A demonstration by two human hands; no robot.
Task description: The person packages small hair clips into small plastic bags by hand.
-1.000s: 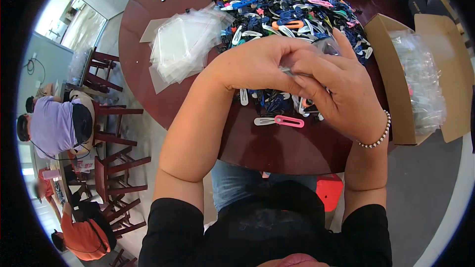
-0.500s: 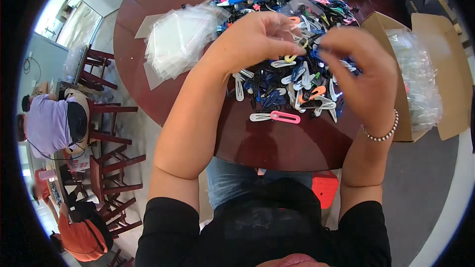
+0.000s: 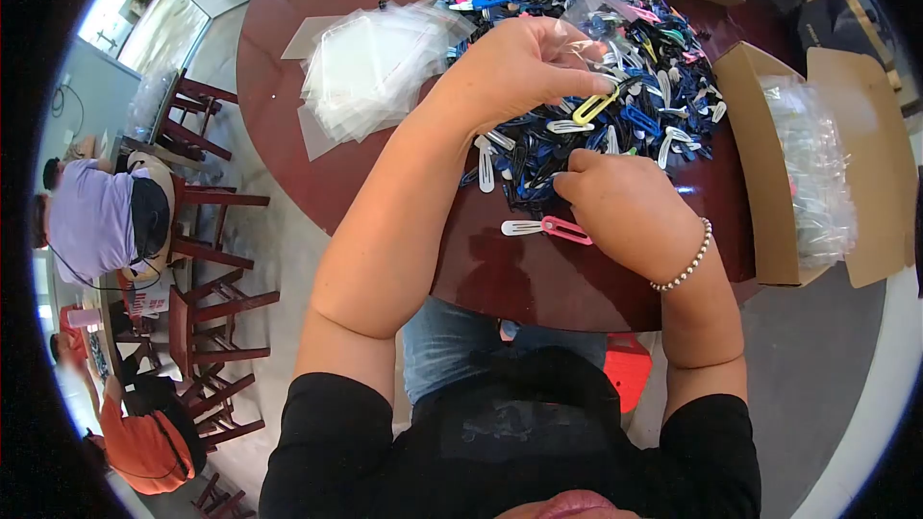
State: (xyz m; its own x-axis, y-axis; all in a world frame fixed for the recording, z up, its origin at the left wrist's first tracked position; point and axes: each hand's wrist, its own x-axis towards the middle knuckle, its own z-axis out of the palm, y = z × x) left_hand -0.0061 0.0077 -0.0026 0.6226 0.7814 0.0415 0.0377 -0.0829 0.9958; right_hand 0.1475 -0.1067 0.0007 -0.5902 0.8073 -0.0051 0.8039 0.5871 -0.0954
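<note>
A large heap of snap hair clips (image 3: 524, 154), mostly dark blue, black and white, covers the round table. Above it my left hand (image 3: 543, 67) is closed, thumb and fingers pinching a yellow hair clip (image 3: 588, 113). A clear plastic bag (image 3: 591, 10) also shows at its fingers. My right hand (image 3: 630, 200), wearing a beaded bracelet, reaches down at the heap's near edge with its fingers curled. Whatever sits in those fingertips is hidden. Just left of that hand, a white clip (image 3: 521, 228) and a pink clip (image 3: 565, 229) lie end to end on the tabletop.
A fanned stack of clear bags (image 3: 370, 67) lies on the table (image 3: 288, 144) at left. An open cardboard box (image 3: 760, 163) of filled plastic packets (image 3: 812, 173) stands at right. Two people sit at far left among wooden stools (image 3: 207, 327).
My right hand has moved down and left from beside my left hand to the heap's near edge. The yellow clip now shows fully in my left hand. The camera view has shifted slightly.
</note>
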